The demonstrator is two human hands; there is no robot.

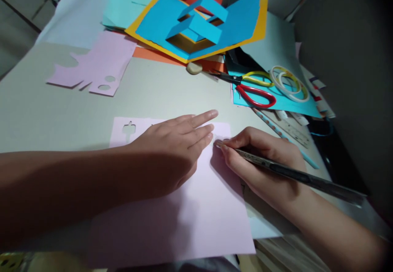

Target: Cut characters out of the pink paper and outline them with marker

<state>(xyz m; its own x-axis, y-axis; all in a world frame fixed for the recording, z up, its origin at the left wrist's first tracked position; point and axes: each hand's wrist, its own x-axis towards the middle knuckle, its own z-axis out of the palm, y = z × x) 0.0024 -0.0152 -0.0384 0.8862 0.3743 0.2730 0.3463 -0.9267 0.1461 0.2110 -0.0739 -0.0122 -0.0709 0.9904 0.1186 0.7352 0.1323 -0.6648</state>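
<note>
While the left hand (175,149) lies flat, the right hand (264,149) grips a slim dark tool (294,174) over a pink sheet (217,227)

As the head view shows, the pink sheet lies on a pale table (162,96) directly before the person, its lower end reaching the near edge. Across its upper part rests the left hand, palm down and grasping nothing, its fingers straight and pointing right; the thumb is mostly hidden. The right hand is closed around the slim dark tool in a writing grip, fingertips low on the shaft and just beside the left fingertips. The shaft slopes away to the lower right, past the wrist. Its tip is at the sheet's upper right; whether it touches the paper, and whether it is a pen or a knife, I cannot tell. Near the sheet's upper left corner is a small cutout (129,129).

Beyond the left forearm lies a pink offcut (96,61), notched along one side and pierced by two oval holes. Farther back, a blue and yellow pop-up card (245,16) stands half unfolded, a pale rounded lump (194,68) just in front of it. To the right, scissors (238,79) with one yellow and one red handle lie partly on a turquoise sheet (291,106), beside overlapping tape rolls (305,95). A blue dotted pencil (278,130) lies beyond the right hand.
</note>
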